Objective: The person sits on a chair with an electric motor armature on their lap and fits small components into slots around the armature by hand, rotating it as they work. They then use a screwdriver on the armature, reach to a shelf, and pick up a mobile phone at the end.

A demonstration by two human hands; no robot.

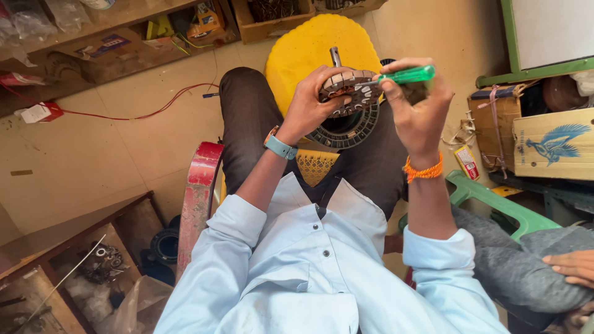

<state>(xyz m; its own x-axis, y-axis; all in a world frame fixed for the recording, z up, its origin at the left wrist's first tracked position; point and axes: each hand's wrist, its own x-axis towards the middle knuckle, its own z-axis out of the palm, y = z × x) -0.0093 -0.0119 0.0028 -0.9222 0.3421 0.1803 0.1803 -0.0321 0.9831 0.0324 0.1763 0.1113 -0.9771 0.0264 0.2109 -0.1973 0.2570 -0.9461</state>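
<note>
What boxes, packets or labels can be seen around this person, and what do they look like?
Wooden box: right side, pale rectangle with a blue bird picture.
Small packet: floor beside that box, yellow and red, oblong.
Red-and-white packet: floor at far left, small.
Flat label: upper-left shelf, blue and white.
Board: top right, white with green frame.

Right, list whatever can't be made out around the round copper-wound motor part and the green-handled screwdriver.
Head view only:
- Tip of the green-handled screwdriver: hidden behind the right hand and the round copper-wound motor part.
- Underside of the motor part: covered by the left hand.
- Black ring-shaped part on the lap: top blocked by both hands.
- Another person's hand: cut off by the right edge.
</note>
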